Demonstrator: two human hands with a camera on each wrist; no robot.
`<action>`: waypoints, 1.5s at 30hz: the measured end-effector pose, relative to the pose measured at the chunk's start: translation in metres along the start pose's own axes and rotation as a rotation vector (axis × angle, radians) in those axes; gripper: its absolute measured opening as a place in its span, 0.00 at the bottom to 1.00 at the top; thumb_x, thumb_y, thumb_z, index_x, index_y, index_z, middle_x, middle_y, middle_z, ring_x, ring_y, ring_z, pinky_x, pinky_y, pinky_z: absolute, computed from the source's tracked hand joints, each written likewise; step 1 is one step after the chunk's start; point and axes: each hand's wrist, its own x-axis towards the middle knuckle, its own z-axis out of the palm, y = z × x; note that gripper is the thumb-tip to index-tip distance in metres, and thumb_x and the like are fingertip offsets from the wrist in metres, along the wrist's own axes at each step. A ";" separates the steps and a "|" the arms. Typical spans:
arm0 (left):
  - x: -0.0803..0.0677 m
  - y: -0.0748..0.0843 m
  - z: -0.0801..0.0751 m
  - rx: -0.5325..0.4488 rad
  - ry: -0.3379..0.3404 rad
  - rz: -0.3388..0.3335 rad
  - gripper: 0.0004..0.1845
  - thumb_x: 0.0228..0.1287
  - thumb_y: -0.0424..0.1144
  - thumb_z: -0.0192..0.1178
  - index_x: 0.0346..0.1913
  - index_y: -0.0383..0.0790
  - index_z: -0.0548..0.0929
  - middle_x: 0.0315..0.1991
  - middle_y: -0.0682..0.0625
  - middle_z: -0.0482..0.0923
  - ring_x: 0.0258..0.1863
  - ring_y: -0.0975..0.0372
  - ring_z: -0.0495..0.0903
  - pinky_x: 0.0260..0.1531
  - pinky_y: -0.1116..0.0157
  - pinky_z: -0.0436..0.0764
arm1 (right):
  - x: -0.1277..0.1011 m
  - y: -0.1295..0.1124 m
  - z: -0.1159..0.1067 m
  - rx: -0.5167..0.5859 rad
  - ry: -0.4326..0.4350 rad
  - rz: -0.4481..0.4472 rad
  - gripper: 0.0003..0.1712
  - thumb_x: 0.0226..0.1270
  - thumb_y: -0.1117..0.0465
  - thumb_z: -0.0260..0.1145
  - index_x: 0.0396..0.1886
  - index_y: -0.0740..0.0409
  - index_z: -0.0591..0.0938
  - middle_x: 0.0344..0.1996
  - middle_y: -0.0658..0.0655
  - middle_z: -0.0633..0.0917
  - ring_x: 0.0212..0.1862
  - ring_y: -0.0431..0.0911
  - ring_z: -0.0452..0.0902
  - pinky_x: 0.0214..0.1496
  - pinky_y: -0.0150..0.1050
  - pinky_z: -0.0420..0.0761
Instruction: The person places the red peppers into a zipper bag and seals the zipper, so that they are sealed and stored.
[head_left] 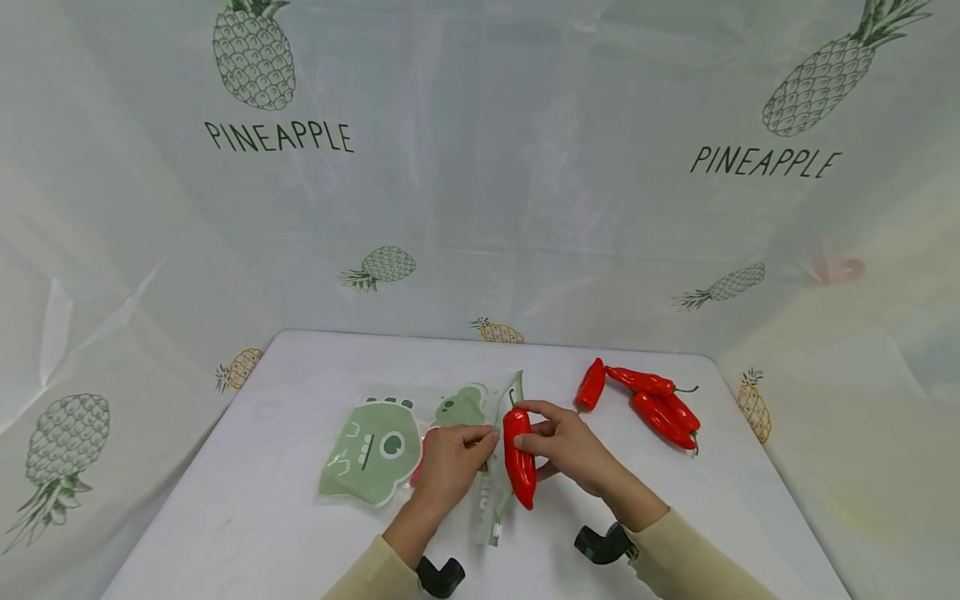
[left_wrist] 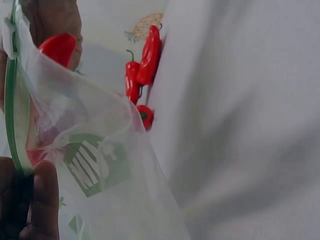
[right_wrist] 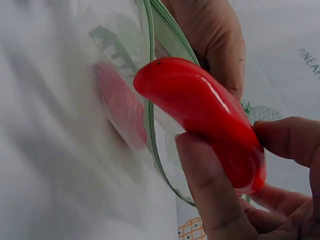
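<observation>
My right hand (head_left: pixel 558 437) pinches a red chili pepper (head_left: pixel 519 458) between thumb and fingers, its tip at the mouth of a clear zip bag (head_left: pixel 491 467) with green print. In the right wrist view the pepper (right_wrist: pixel 205 112) sits at the bag's green zip rim (right_wrist: pixel 152 125), and another red pepper (right_wrist: pixel 120 107) shows blurred inside the bag. My left hand (head_left: pixel 450 462) grips the bag's edge, holding the mouth apart. The left wrist view shows the green zip strip (left_wrist: pixel 15 120) pinched by my fingers (left_wrist: pixel 40 200).
Several loose red chili peppers (head_left: pixel 648 400) lie on the white table (head_left: pixel 262 517) at the back right. A green dinosaur-print bag (head_left: pixel 371 450) lies flat to the left. A pineapple-print sheet (head_left: pixel 480 167) walls in the table on three sides.
</observation>
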 end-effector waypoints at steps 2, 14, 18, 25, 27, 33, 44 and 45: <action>-0.002 0.002 0.002 0.002 -0.006 0.009 0.11 0.74 0.44 0.67 0.51 0.46 0.94 0.29 0.59 0.88 0.25 0.66 0.81 0.28 0.69 0.84 | 0.001 0.001 0.002 -0.010 0.023 0.019 0.39 0.69 0.61 0.73 0.76 0.62 0.71 0.51 0.66 0.87 0.43 0.52 0.88 0.34 0.52 0.90; -0.009 0.008 0.008 -0.063 -0.041 0.031 0.11 0.73 0.44 0.67 0.49 0.45 0.94 0.36 0.56 0.92 0.26 0.68 0.84 0.30 0.70 0.85 | 0.009 0.002 0.012 0.037 0.178 0.050 0.38 0.69 0.62 0.71 0.76 0.61 0.71 0.47 0.65 0.85 0.38 0.50 0.87 0.33 0.50 0.90; -0.009 0.014 0.004 -0.113 -0.019 0.036 0.11 0.74 0.45 0.67 0.50 0.46 0.94 0.38 0.56 0.91 0.27 0.66 0.85 0.31 0.67 0.87 | 0.009 0.006 0.022 -0.079 0.211 0.012 0.37 0.69 0.61 0.74 0.75 0.59 0.72 0.49 0.65 0.86 0.37 0.48 0.88 0.31 0.47 0.90; -0.002 0.026 -0.009 -0.199 0.120 0.093 0.11 0.72 0.43 0.69 0.50 0.41 0.93 0.39 0.50 0.90 0.30 0.64 0.85 0.32 0.69 0.88 | 0.007 0.005 0.031 -0.249 0.194 -0.013 0.38 0.66 0.60 0.77 0.74 0.60 0.73 0.52 0.68 0.86 0.41 0.51 0.88 0.27 0.44 0.89; -0.002 0.027 -0.010 -0.205 0.115 0.076 0.12 0.72 0.43 0.69 0.50 0.41 0.93 0.40 0.49 0.90 0.31 0.64 0.85 0.32 0.70 0.87 | 0.007 0.002 0.031 -0.209 0.162 -0.003 0.38 0.67 0.59 0.76 0.74 0.60 0.73 0.52 0.67 0.86 0.42 0.51 0.88 0.28 0.45 0.89; -0.003 0.025 -0.006 -0.199 0.053 0.019 0.13 0.73 0.44 0.68 0.53 0.42 0.93 0.43 0.49 0.91 0.33 0.63 0.83 0.33 0.71 0.84 | 0.010 -0.002 0.031 -0.061 0.055 0.039 0.39 0.71 0.60 0.72 0.77 0.62 0.70 0.48 0.64 0.86 0.41 0.49 0.88 0.32 0.48 0.90; 0.001 0.023 -0.003 -0.232 0.078 0.026 0.11 0.70 0.40 0.70 0.48 0.38 0.94 0.39 0.47 0.92 0.35 0.66 0.87 0.32 0.72 0.85 | 0.009 -0.003 0.037 -0.043 0.178 0.046 0.40 0.73 0.61 0.69 0.80 0.61 0.65 0.65 0.74 0.80 0.52 0.62 0.89 0.35 0.50 0.91; 0.001 0.022 -0.003 -0.241 0.072 0.022 0.11 0.70 0.40 0.70 0.48 0.38 0.94 0.38 0.47 0.92 0.34 0.66 0.87 0.32 0.72 0.85 | 0.009 -0.003 0.036 -0.054 0.182 0.044 0.40 0.73 0.61 0.69 0.80 0.62 0.66 0.65 0.74 0.80 0.52 0.63 0.88 0.35 0.50 0.91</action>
